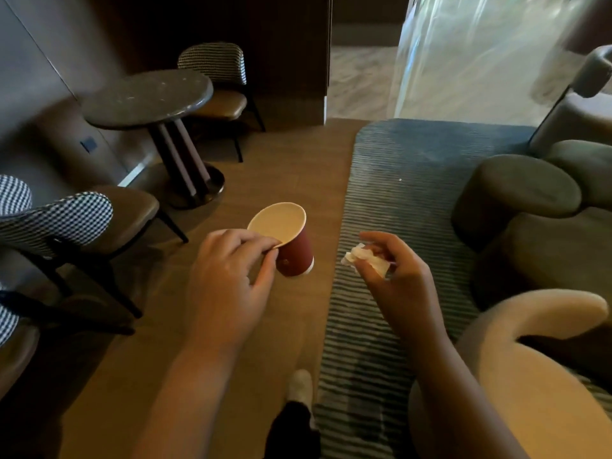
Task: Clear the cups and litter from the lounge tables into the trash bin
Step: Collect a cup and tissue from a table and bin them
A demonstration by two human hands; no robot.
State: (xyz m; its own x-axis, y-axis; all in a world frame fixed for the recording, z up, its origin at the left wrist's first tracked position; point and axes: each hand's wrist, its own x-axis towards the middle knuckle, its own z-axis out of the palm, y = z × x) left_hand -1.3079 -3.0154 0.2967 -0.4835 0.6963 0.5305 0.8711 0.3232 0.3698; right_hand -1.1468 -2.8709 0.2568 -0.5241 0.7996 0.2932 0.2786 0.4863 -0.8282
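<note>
- Head view: the left hand (228, 276) holds a dark red paper cup with a cream inside and a white band round its base (294, 256), in mid-air over the brown wood-look floor (281, 160).
- Left grip is clamped on the cup's near rim: fingertips curl over the lip, thumb sits under it against the red wall.
- The cup is tilted. Its long axis runs from upper left to lower right, with the open mouth up and left towards the camera and the base down and right.
- The inside looks bare cream. There is a small round mark on the red side, too blurred to read.
- The right hand (397, 279) pinches a crumpled white paper tissue (364, 260). Its grip is closed on the wad between thumb and fingers, and the loose end sticks out left.
- The tissue is near the cup's base, not touching, and sits above the edge of the blue-grey striped rug (414, 193).
- A round dark speckled bench on a pedestal (145, 94) stands at far left, well apart from both hands.
- A houndstooth-backed chair with a tan seat (66, 220) is at left.
- A round grey-brown upholstered ottoman (516, 187) is at right.
</note>
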